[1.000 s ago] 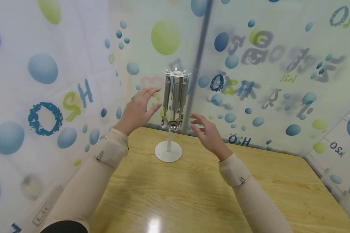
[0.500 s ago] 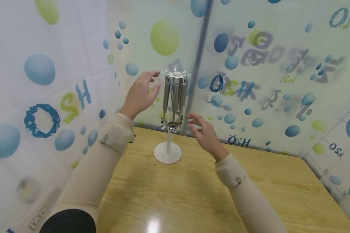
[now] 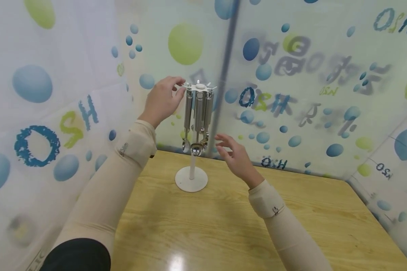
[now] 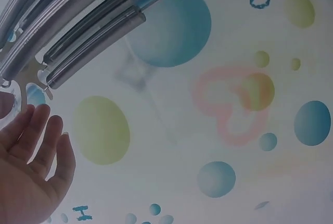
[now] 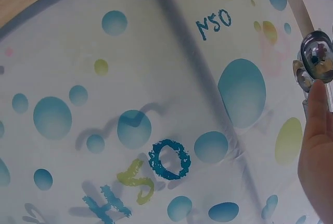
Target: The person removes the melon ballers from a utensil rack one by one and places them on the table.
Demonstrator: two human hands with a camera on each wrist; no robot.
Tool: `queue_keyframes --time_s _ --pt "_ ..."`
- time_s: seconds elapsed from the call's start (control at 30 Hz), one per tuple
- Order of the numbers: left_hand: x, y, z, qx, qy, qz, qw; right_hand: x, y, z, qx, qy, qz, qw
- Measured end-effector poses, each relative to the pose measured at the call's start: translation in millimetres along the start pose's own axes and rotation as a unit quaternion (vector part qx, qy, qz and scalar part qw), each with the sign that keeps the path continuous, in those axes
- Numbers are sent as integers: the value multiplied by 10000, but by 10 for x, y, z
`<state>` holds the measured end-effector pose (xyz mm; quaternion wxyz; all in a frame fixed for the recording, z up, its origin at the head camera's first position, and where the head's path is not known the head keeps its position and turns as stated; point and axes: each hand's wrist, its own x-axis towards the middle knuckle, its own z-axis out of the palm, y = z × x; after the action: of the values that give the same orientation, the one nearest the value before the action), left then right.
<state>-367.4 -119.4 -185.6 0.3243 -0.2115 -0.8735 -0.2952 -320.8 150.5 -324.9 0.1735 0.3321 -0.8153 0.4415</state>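
At the lower left of the head frame, a dark rounded shape [image 3: 78, 256] covers part of the left sleeve [image 3: 129, 148]. Above it, left of the upper middle, the left hand [image 3: 161, 98] is half open, fingers loosely bent, thumb apart from the fingertips, beside a prong of the top plate [image 3: 200, 87]. It does not appear to have hold of anything; the wrist view cuts the thumb off, so I can't say whether the tips touch the prong.

Just left of the frame's centre, the white rack [image 3: 196, 184] stands upright towards the back of the counter [image 3: 251, 222]. Steel utensils [image 3: 199, 109] hang from the plate, handles up, bowls down. To their right, near the middle, the right hand [image 3: 239, 160] is open, fingers slightly curved, holding nothing, near the bowls but apart from them in the head view.

The likeliest trouble, I judge, is tipping: the pole looks slim and the weight hangs high, so a sideways push on the plate by the left hand could rock the rack. Catching a prong could also set the utensils swinging and clinking, or unhook one. If the right hand knocked a bowl, the same might follow.
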Motion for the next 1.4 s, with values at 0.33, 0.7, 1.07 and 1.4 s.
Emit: queue_keyframes --time_s 0.33,0.7,1.07,1.4 --pt "40 -50 -23 285 211 -52 9994 26 -32 9 75 -74 -59 9999" --pt "90 13 -68 160 50 -335 9993 112 -61 16 241 -29 -32 9997" --pt "102 45 -42 -342 -267 -693 9967 307 -135 -46 462 715 411 9955" --pt "111 8 -15 -929 -376 -1032 9896 694 -400 12 389 1236 829 9881"
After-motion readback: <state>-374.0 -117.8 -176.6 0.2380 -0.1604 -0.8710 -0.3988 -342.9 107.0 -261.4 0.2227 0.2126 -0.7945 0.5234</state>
